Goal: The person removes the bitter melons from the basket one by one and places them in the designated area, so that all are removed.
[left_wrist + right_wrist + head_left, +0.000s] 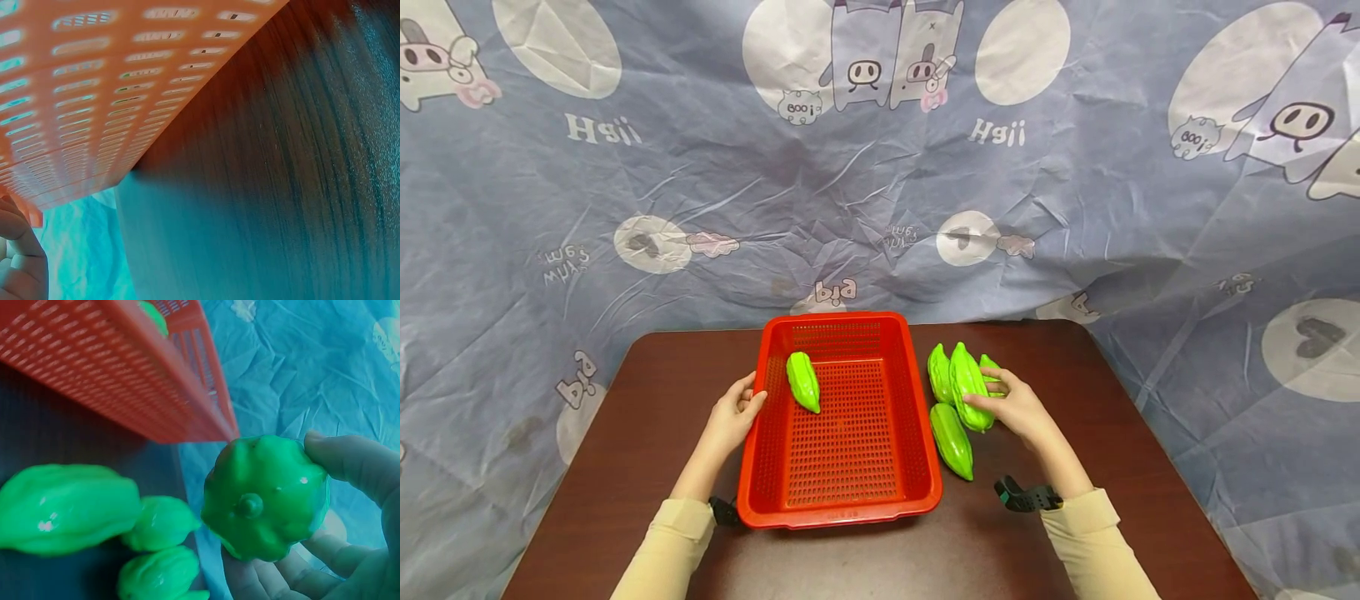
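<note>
Green and ridged, a gourd (pixel 968 385) is gripped by the half-closed right hand (pixel 1018 407), beside loose gourds (pixel 951 442) right of the red basket (pixel 842 460). The left hand (pixel 735 415) pinches the basket's left rim (pixel 748 458), and another gourd (pixel 803 382) lies inside.

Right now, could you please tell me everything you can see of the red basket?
The red basket is rectangular with rounded corners, and looks like plastic. It has a smooth rim, and its floor and walls are pierced by rows of small openings; markings on the near rim are too small to read. It sits open side up on the dark brown table. One ridged green vegetable lies inside, toward the far left. The left hand grips the left rim.
</note>
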### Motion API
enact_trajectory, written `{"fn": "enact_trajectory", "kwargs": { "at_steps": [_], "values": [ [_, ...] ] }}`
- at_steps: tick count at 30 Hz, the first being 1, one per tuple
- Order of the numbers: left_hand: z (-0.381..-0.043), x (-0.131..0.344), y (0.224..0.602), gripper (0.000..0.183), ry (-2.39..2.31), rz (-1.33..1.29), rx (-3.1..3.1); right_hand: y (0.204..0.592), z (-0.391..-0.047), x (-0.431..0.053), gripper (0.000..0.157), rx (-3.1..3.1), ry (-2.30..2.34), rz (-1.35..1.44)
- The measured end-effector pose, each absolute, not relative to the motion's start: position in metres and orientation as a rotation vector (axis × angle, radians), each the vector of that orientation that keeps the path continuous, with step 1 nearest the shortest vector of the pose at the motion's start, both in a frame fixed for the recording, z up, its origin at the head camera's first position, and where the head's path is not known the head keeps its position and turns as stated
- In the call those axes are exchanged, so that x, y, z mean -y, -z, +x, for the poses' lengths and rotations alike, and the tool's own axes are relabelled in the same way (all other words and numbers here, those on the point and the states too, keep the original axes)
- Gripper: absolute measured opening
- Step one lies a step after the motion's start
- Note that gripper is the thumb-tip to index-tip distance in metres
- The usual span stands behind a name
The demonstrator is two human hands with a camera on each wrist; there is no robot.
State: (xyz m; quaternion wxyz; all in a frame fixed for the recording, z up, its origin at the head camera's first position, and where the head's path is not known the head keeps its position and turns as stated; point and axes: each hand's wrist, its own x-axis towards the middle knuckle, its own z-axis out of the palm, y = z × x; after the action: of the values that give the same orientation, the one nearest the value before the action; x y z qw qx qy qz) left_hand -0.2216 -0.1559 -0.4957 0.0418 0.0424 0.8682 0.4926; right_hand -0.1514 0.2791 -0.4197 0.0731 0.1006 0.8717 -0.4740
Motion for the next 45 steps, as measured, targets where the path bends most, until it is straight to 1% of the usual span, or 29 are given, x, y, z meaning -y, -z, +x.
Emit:
{"fn": "enact_trajectory", "kwargs": {
  "at_steps": [10, 21, 30, 40, 45],
  "values": [
    [-0.221, 0.156, 0.495, 0.057, -1.503, 0.144, -2.651, 0.443, -0.136, -0.3, 0.08, -2.634, 1.322, 0.321],
    [-0.222, 0.156, 0.496, 0.057, -1.506, 0.127, -2.655, 0.47, -0.127, -0.315, 0.079, -2.585, 1.319, 0.34],
    [-0.222, 0.156, 0.497, 0.056, -1.5, 0.144, -2.662, 0.484, -0.121, -0.317, 0.079, -2.519, 1.359, 0.37],
    [-0.222, 0.156, 0.497, 0.056, -1.504, 0.139, -2.638, 0.498, -0.115, -0.314, 0.075, -2.522, 1.378, 0.387],
    [-0.222, 0.155, 0.496, 0.057, -1.513, 0.136, -2.632, 0.505, -0.114, -0.314, 0.075, -2.517, 1.382, 0.4]
  ]
}}
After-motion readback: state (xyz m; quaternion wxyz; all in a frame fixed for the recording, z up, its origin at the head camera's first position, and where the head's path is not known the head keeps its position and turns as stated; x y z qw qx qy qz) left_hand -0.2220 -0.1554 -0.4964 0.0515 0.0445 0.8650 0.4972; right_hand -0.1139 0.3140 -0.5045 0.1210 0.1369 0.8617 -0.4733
